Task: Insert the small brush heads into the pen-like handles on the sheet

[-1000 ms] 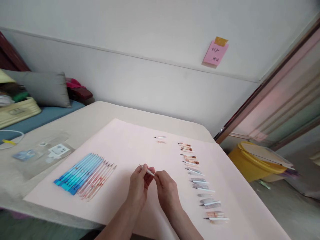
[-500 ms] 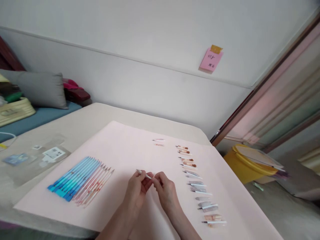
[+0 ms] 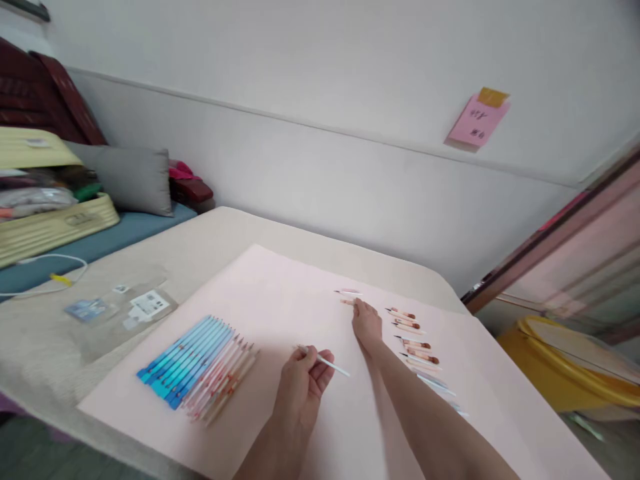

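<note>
My left hand (image 3: 303, 380) is closed round a thin white pen refill (image 3: 330, 363), held just above the pale pink sheet (image 3: 280, 300). My right hand (image 3: 367, 323) reaches forward, fingertips down at two small pen parts (image 3: 347, 297) at the far middle of the sheet; its fingers are bunched and whether they hold anything is hidden. A column of small pen caps and refills (image 3: 413, 333) runs along the right of the sheet, partly covered by my right forearm. A row of blue and pink pen barrels (image 3: 200, 360) lies at the left.
A clear plastic packet with printed cards (image 3: 117, 310) lies on the beige table (image 3: 165, 257) left of the sheet. Behind are a grey pillow (image 3: 133, 180), a yellow case (image 3: 50, 223) and a white cable (image 3: 45, 273). A yellow bin (image 3: 560, 363) stands right. A pink note (image 3: 477, 120) hangs on the wall.
My right hand let go of the refill and stretched forward to the two small parts. My left hand keeps the refill. The camera swung left.
</note>
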The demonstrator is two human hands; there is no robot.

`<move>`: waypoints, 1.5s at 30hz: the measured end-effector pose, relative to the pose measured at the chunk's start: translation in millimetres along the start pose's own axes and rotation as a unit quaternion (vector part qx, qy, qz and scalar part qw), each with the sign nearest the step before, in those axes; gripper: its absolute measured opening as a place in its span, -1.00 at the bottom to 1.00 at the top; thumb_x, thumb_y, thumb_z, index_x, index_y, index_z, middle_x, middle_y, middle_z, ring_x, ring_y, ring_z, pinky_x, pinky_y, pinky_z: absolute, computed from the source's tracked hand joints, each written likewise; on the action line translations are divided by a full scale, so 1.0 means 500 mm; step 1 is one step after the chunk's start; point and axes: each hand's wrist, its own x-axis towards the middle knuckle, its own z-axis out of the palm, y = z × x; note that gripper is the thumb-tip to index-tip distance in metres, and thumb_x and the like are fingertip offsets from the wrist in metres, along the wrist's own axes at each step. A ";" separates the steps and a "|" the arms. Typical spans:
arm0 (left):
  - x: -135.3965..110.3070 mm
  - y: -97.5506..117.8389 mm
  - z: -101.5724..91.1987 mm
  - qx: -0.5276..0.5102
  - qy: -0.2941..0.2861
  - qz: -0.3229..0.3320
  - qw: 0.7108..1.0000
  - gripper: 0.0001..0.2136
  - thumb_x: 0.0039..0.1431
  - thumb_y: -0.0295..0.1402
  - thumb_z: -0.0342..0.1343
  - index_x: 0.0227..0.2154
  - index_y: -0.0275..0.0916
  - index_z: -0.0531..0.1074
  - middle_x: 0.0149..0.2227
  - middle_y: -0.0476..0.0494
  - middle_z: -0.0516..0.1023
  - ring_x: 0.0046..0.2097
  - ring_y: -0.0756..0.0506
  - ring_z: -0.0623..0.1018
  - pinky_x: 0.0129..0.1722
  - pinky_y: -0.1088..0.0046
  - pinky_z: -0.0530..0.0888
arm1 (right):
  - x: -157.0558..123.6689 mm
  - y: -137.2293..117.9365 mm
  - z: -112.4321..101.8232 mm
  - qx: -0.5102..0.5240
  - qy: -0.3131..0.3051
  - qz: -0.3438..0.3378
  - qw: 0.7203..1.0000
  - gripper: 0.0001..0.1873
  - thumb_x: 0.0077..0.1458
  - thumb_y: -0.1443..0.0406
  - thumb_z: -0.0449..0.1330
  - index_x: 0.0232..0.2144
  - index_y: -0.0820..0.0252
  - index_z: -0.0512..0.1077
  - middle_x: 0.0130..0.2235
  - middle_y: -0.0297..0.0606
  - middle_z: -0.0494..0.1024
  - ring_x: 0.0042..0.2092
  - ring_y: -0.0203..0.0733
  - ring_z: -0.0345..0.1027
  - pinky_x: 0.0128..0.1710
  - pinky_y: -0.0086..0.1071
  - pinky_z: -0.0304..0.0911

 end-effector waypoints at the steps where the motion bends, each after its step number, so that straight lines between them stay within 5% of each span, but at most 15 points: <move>1: 0.001 0.004 0.000 -0.001 -0.001 0.000 1.000 -0.89 0.05 -0.54 0.13 -0.46 -0.29 0.29 -0.41 -0.21 0.53 -0.35 -0.07 0.58 -0.37 0.46 0.53 | 0.002 0.002 0.004 -0.004 -0.002 -0.002 1.000 -0.64 0.20 0.32 -0.11 -0.04 0.20 0.36 -0.04 -0.04 0.40 -0.02 -0.04 0.20 -0.11 -0.26 0.06; 6: 0.008 0.019 -0.001 -0.001 0.008 0.021 1.000 -0.91 0.06 -0.54 0.12 -0.44 -0.30 0.30 -0.39 -0.24 0.53 -0.33 -0.07 0.58 -0.37 0.48 0.53 | -0.039 0.002 -0.010 -0.015 0.002 -0.015 1.000 -0.73 0.17 0.34 -0.06 -0.27 0.27 0.43 -0.20 -0.04 0.43 -0.12 -0.04 0.22 -0.18 -0.29 0.05; 11: 0.016 0.038 -0.012 -0.007 0.010 0.078 0.997 -0.92 0.10 -0.56 0.07 -0.43 -0.31 0.29 -0.38 -0.22 0.52 -0.32 -0.04 0.58 -0.34 0.49 0.53 | -0.161 -0.014 -0.074 0.017 0.029 -0.016 0.999 -0.71 0.22 0.28 -0.11 -0.30 0.23 0.40 -0.27 -0.15 0.43 -0.20 -0.14 0.24 -0.22 -0.35 0.11; 14: 0.018 0.054 -0.018 -0.006 0.013 0.113 0.994 -0.92 0.12 -0.56 0.04 -0.44 -0.31 0.28 -0.39 -0.21 0.51 -0.33 -0.02 0.57 -0.33 0.49 0.53 | -0.245 -0.029 -0.127 0.126 0.046 -0.087 0.987 -0.72 0.23 0.27 -0.11 -0.30 0.18 0.38 -0.30 -0.19 0.40 -0.20 -0.15 0.22 -0.22 -0.35 0.13; 18: 0.018 0.060 -0.020 -0.004 0.011 0.126 0.992 -0.91 0.12 -0.56 0.03 -0.45 -0.31 0.27 -0.38 -0.23 0.51 -0.31 -0.03 0.57 -0.31 0.47 0.53 | -0.310 -0.051 -0.173 0.126 0.043 -0.164 0.977 -0.74 0.21 0.34 -0.11 -0.27 0.12 0.39 -0.34 -0.22 0.36 -0.26 -0.14 0.17 -0.28 -0.33 0.11; 37: 0.039 0.031 -0.029 0.080 -0.018 0.142 0.987 -0.94 0.10 -0.52 0.08 -0.42 -0.31 0.31 -0.36 -0.21 0.52 -0.31 -0.04 0.57 -0.36 0.50 0.52 | -0.326 -0.049 -0.212 0.053 0.026 -0.176 0.983 -0.75 0.07 0.54 0.00 -0.34 0.19 0.39 -0.35 -0.23 0.35 -0.28 -0.16 0.10 -0.30 -0.35 0.00; 45: 0.011 -0.005 -0.018 0.153 -0.036 0.151 0.976 -0.92 0.08 -0.42 0.13 -0.40 -0.30 0.33 -0.31 -0.24 0.52 -0.32 -0.03 0.55 -0.37 0.51 0.51 | -0.345 -0.071 -0.207 0.063 0.025 -0.195 0.978 -0.77 0.04 0.57 0.00 -0.42 0.21 0.36 -0.37 -0.24 0.34 -0.31 -0.18 0.06 -0.31 -0.34 -0.01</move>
